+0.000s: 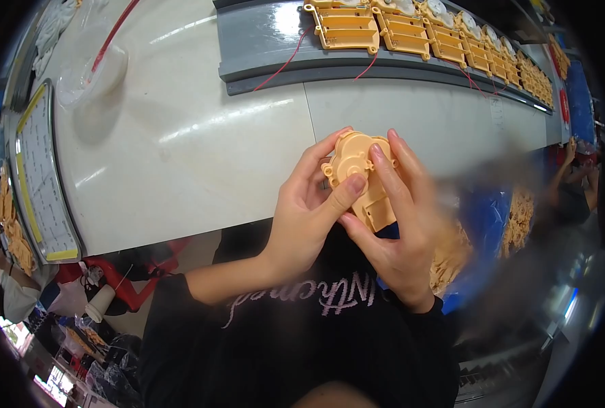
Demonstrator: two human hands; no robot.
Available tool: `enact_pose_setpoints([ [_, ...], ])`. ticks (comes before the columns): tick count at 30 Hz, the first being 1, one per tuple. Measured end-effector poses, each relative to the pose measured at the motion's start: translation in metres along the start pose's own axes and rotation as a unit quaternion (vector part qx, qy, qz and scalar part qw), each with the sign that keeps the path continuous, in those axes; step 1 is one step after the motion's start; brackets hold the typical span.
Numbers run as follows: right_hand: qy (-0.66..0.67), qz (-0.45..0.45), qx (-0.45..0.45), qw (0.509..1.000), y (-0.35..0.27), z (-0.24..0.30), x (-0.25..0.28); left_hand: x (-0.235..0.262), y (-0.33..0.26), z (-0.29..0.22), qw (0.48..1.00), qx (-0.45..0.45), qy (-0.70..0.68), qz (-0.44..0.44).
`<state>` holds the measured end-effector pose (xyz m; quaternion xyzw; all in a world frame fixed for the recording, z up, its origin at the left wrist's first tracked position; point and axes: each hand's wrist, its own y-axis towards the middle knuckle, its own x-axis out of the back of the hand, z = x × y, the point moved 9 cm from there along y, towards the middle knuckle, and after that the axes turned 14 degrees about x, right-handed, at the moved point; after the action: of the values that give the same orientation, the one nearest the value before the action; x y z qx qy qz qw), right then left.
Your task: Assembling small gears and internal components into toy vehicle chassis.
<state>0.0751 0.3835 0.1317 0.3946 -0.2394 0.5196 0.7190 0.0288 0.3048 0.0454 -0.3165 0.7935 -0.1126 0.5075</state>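
Note:
Both my hands hold a yellow-orange plastic housing in front of my chest, just off the table's near edge. My left hand grips its left side, with the thumb pressed on the face and the fingers curled behind. On the right side, my right hand wraps round the part, one finger lying across its face and the thumb near its lower end. A round raised area and small screw lugs show on the housing. Its back is hidden by my hands.
A grey rail at the far side carries a row of similar yellow housings with red wires. A clear plastic cup stands at the far left, near a framed sheet. Blue-lined bins of yellow parts sit at my right.

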Motion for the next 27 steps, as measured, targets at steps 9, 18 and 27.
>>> enact_pose_setpoints([
  [9, 0.382, -0.064, -0.217, 0.896, -0.008, -0.05, -0.008, -0.004, -0.007, -0.006, 0.997, -0.053, 0.05, 0.038],
  [18, 0.284, -0.093, -0.109, 0.948, -0.005, -0.032, 0.009, -0.007, -0.018, -0.01, 0.982, -0.101, 0.143, 0.07],
  [27, 0.281, -0.152, -0.071, 0.945, -0.011, -0.022, 0.01, -0.002, -0.023, -0.011, 0.975, -0.13, 0.157, 0.083],
])
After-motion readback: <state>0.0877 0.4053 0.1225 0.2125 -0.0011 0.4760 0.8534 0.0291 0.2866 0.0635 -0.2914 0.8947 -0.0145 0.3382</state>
